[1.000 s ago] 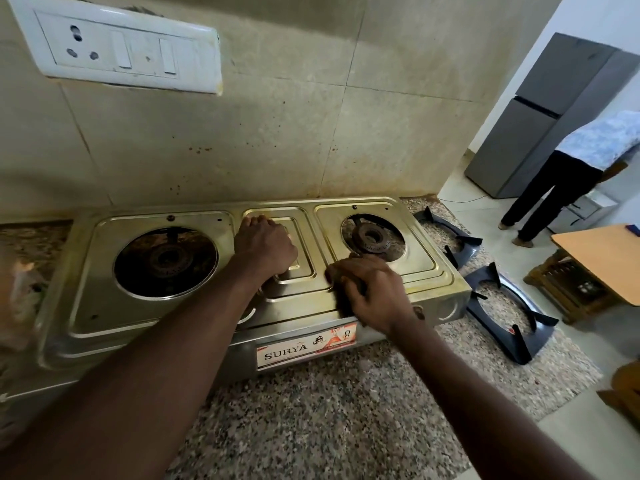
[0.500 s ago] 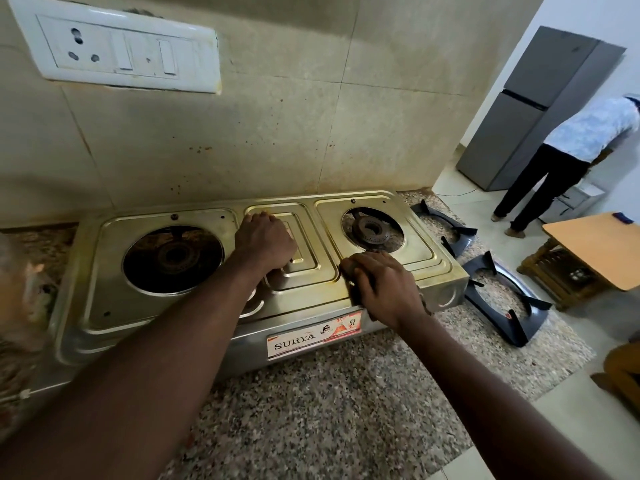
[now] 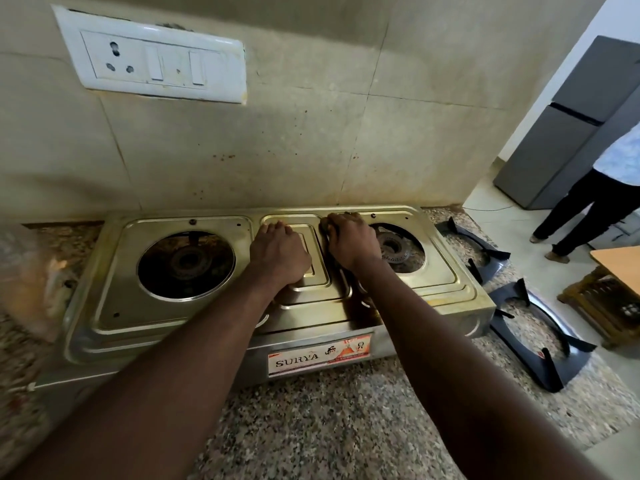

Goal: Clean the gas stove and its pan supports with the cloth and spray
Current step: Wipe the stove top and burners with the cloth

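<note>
Cloth and right hand now sit at the stove's back rim, centre of the frame; half a second ago they worked its front edge. That grip is curled over the dark cloth, of which only a sliver shows. The left hand has stayed on the middle panel, fingers bent, holding nothing I can see. I'd say a front-to-back wipe beside the right burner is done. Both pan supports lie on the table at right, not yet being wiped. No spray is in view.

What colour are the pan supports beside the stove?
The pan supports are dark navy, almost black; head view.
</note>
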